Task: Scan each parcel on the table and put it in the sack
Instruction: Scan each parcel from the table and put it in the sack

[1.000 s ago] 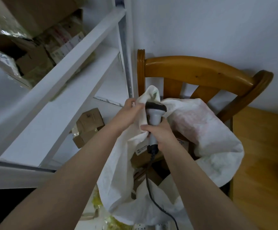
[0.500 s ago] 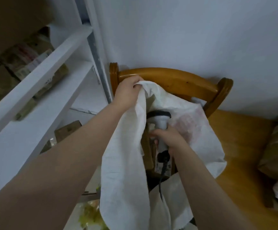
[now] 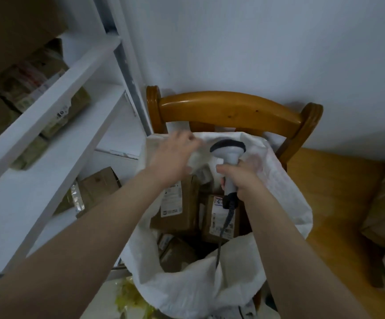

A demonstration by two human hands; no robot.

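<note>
Right hand [image 3: 239,176]: clenched round the grip of the scanner [image 3: 228,155], held over the open mouth of the sack [image 3: 285,194]. The scanner's long axis runs from 12 to 6 o'clock. Its broad head is at the 12 o'clock end, towards the chair [image 3: 228,109], and its grip is at the 6 o'clock end. The body is pale grey with a dark band across the top of the head. A dark cable [image 3: 221,236] leaves the base of the grip and drops towards 6 o'clock, over the near rim of the sack. Left hand [image 3: 173,157]: at 9 o'clock from the scanner, over the far rim of the sack. The fingers are blurred, so I cannot tell whether they are grasping the cloth or released; they appear to be at least touching it. The sack is white woven material with its rim slack and folded, and it stands just before the chair's back rail. Three brown cardboard parcels with white labels are inside it. The left parcel [image 3: 175,203] and the right parcel [image 3: 219,217] stand side by side, and the lower parcel [image 3: 177,252] lies at 6 o'clock from them. A wooden table [image 3: 338,192] lies at 3 o'clock from the sack, with wrapped packages [image 3: 384,208] at the frame's edge. White shelves [image 3: 56,88] holding more cartons are at 9 o'clock.
</note>
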